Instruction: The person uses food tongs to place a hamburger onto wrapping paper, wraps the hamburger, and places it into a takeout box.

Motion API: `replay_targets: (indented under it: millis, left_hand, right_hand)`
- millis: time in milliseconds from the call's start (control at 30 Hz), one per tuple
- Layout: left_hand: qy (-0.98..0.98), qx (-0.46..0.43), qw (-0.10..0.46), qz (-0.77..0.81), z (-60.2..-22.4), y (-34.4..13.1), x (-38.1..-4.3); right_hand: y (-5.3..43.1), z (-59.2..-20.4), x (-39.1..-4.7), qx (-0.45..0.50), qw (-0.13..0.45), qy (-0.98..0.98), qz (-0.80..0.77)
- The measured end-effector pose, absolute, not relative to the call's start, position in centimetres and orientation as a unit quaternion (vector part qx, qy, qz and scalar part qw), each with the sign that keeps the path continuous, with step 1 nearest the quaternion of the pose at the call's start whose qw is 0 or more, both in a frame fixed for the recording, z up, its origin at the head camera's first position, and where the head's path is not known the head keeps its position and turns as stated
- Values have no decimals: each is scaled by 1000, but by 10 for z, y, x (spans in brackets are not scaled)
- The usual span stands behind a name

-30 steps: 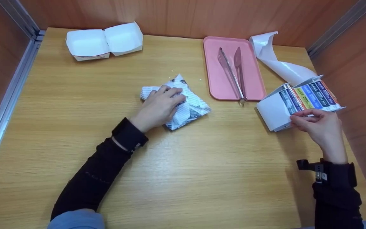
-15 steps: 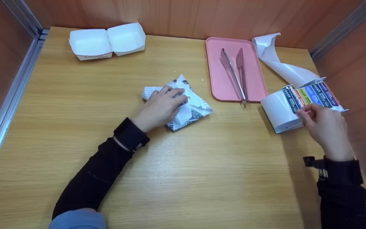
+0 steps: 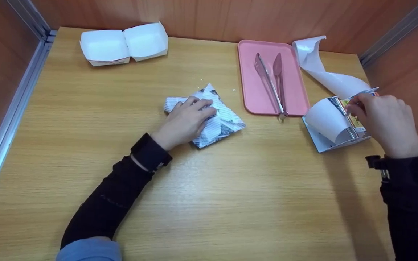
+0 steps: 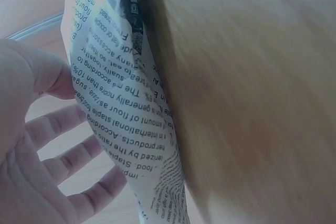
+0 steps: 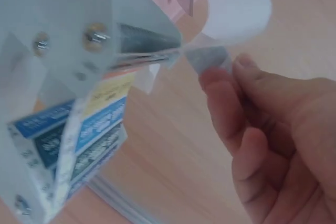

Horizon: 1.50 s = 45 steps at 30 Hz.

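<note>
My left hand rests on a folded packet in newsprint-patterned paper, its fingers spread loosely over the top. The left wrist view shows the packet's printed side beside the thumb and fingers; what is inside is hidden. At the right, my right hand is at a white label dispenser with colourful printed strips. In the right wrist view, its thumb and index finger pinch a small greyish label at the dispenser's edge, where white backing paper curls away.
A pink tray holds tongs and a spatula-like utensil. An opened white carton stands at the back left. A long white paper strip trails behind the dispenser. Wooden panels border the table.
My right hand has moved up and to the right across the dispenser, and the white paper at its front has bulged into a curl. The left hand stays on the packet.
</note>
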<state>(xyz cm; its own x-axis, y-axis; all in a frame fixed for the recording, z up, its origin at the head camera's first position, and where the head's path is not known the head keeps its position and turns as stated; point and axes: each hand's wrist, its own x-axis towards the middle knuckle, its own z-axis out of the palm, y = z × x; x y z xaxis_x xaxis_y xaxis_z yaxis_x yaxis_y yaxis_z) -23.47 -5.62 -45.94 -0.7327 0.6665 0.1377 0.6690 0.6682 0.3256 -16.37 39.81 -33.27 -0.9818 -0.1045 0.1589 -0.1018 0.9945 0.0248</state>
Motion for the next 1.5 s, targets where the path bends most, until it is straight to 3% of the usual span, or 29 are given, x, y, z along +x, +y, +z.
replay_targets:
  millis: [167, 367, 467, 600, 900, 1333, 1500]
  left_hand:
    - [-914, -365, 0, -178, -459, -57, -235]
    - [-912, -368, 6, -181, -459, -58, -234]
    - [-908, -373, 20, -187, -459, -58, -234]
    - [-902, -384, 42, -192, -459, -57, -235]
    - [-896, -396, 60, -193, -463, -58, -235]
    - [-892, -401, 51, -205, -462, -58, -238]
    - [-882, -416, 85, -205, -463, -58, -237]
  right_hand:
    - [388, -325, -174, 60, 121, -991, 4]
    - [369, -315, -180, 56, 226, -970, 74]
    - [355, -312, -181, 67, 277, -947, 151]
    - [332, -317, -178, 91, 298, -899, 307]
    - [270, -373, -192, 116, 187, -766, 604]
    - [205, -435, -248, 6, 113, -733, 671]
    - [191, -452, -256, -9, 82, -710, 699]
